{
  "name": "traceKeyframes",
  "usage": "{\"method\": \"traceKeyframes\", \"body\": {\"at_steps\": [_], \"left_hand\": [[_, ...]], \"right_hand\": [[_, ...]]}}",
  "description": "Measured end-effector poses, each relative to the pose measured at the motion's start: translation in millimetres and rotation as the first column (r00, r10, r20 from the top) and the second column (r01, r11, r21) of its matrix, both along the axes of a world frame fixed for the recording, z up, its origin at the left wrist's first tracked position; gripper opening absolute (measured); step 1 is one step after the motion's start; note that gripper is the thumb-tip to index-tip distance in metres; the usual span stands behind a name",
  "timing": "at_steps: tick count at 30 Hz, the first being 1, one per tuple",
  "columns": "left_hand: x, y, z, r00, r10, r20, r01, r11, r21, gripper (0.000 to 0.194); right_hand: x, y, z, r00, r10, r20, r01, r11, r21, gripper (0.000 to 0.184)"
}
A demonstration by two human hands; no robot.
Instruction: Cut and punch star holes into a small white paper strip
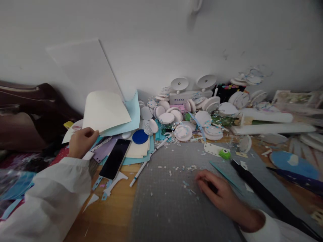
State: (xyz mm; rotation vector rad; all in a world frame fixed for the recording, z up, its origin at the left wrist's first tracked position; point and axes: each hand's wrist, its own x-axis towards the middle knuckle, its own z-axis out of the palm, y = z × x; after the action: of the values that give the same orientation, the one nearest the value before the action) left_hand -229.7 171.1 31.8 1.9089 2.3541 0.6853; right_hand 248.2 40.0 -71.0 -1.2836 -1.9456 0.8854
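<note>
While you're scanning from the left, your left hand is pinching the lower edge of a cream paper sheet, fingers curled shut on it, lifting it off the pile near the wall. It's overlapping a light blue sheet behind it. Judging by the curl, the cream paper is light and floppy and creases easily; it's probably best gripped near a corner with a flat pinch, not crumpled.

Just right of that hand, a phone is lying face up on purple and cream scraps, with a blue disc beyond it and a white pen slanting across the wooden table.

Moving on to the centre, the grey cutting mat is carrying paper crumbs. Your right hand is resting palm down on it, fingers loosely spread, gripping nothing I can see; blur is hiding the fingertips.

Farther right, a green punch is sitting at the mat's far edge, a black ruler is running diagonally, and white round pads are piling up against the wall.
</note>
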Motion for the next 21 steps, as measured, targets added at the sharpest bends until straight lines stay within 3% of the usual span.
{"method": "traceKeyframes", "body": {"at_steps": [5, 9, 12, 16, 21], "left_hand": [[12, 1, -16.7, 0.939, -0.23, -0.258, 0.231, 0.973, -0.026, 0.086], [18, 20, -22.8, 0.886, -0.139, -0.443, 0.169, 0.985, 0.027, 0.085], [16, 34, -9.0, 0.857, -0.116, -0.502, 0.142, 0.99, 0.015, 0.064], [11, 50, 23.5, 0.875, -0.103, -0.473, 0.12, 0.993, 0.005, 0.039], [5, 64, 52.8, 0.913, -0.026, -0.406, 0.016, 1.0, -0.027, 0.035]], "right_hand": [[-1, 1, -0.8, 1.0, 0.003, 0.011, -0.003, 1.0, -0.01, 0.017], [-2, 1, 1.5, 1.0, 0.01, 0.007, -0.01, 1.0, -0.018, 0.017], [-3, 2, 3.9, 1.0, 0.02, -0.009, -0.02, 0.999, -0.027, 0.017], [-5, 4, 6.8, 0.999, 0.036, -0.033, -0.037, 0.999, -0.025, 0.017], [-5, 3, 7.7, 0.999, 0.036, -0.008, -0.037, 0.998, -0.043, 0.016]]}}
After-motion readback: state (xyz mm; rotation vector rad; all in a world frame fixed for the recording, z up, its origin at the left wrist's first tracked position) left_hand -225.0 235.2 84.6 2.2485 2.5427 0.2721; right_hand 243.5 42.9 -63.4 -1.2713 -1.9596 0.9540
